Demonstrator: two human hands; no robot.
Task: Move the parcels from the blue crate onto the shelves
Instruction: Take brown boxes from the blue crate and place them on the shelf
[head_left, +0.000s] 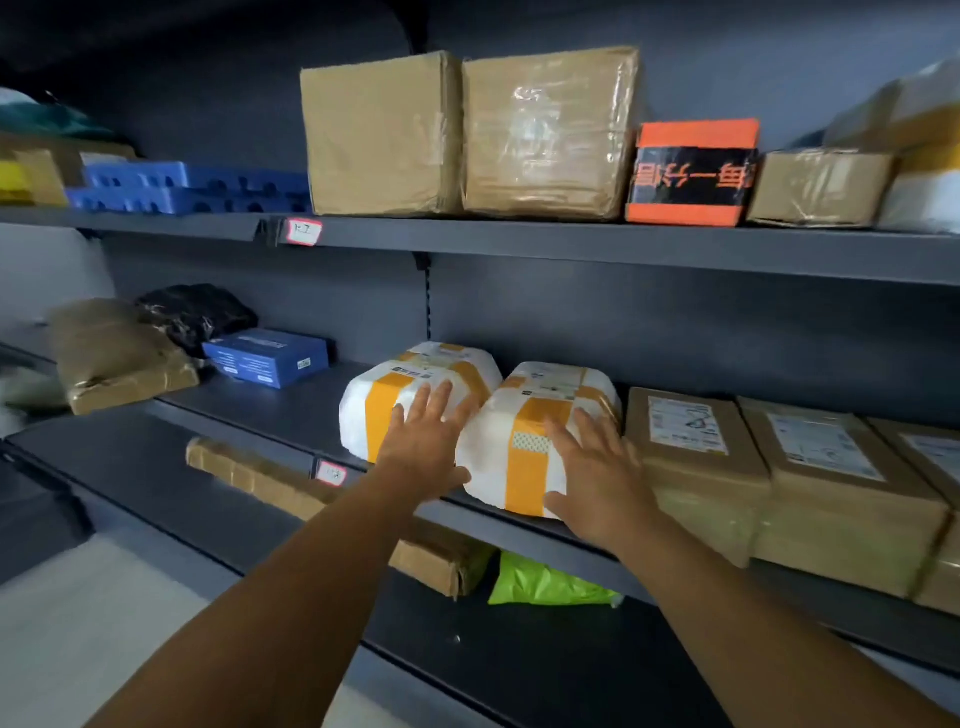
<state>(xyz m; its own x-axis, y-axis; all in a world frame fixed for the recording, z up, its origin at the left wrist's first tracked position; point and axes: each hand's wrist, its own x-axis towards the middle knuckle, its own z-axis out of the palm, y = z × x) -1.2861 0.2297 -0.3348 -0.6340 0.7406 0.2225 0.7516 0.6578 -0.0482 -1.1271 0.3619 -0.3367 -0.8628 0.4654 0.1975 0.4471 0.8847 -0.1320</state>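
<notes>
Our left hand and right hand lay flat, fingers spread, against the white foam parcel; it seemed light, stiff, crushable, best held by its sides.

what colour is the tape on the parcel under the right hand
Orange-yellow tape on a white parcel, seen in the head view.

Two parcels sit side by side on the middle shelf.
</notes>
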